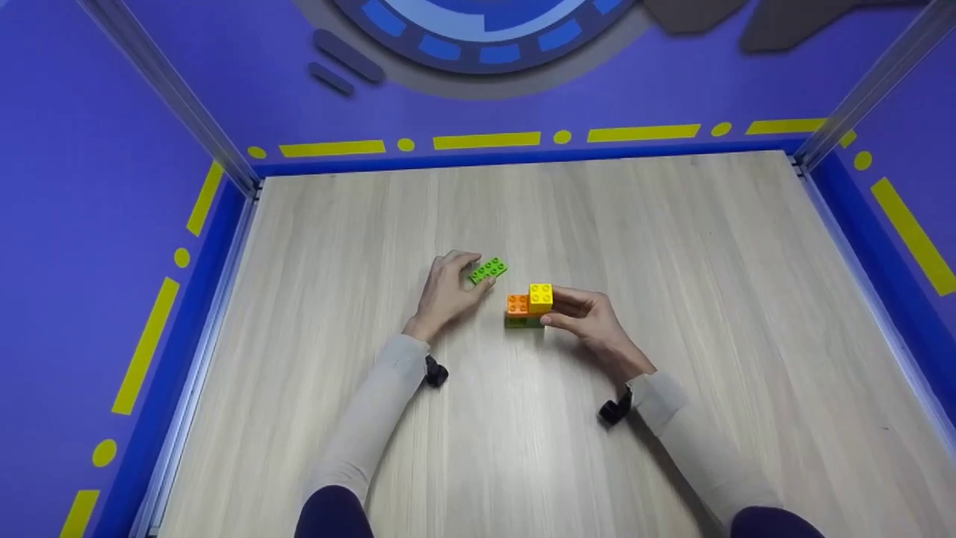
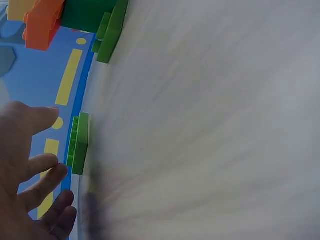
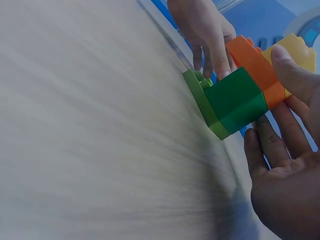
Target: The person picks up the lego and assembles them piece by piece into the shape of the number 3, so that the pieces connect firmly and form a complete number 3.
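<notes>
The left hand (image 1: 448,291) is spreading its fingers wide around the lime brick (image 1: 489,270), which is lying flat on the desk (image 1: 478,418) with its studs facing up. The thumb is reaching along the near side of this brick, and the index finger is curving near its far side. Whether the skin is really touching the brick, I cannot tell well, because the wrist view is showing it from a low angle.

The right hand (image 1: 597,317) is holding the yellow brick (image 1: 541,298), with the thumb pressing on one side and the other fingers supporting the opposite side. The yellow brick is forming the top of a stack, to the left of these right fingers. Just below it, the orange brick (image 1: 517,304) is showing four bare studs on the side toward the left hand. Under the orange brick, the dark green brick (image 3: 237,100) is sitting on a lime base (image 3: 206,104), whose bare studs are showing beside it.

The lime brick is lying between the left fingers and the stack, apart from the right fingers. Blue walls (image 1: 67,187) are standing beyond both hands, around the desk.
</notes>
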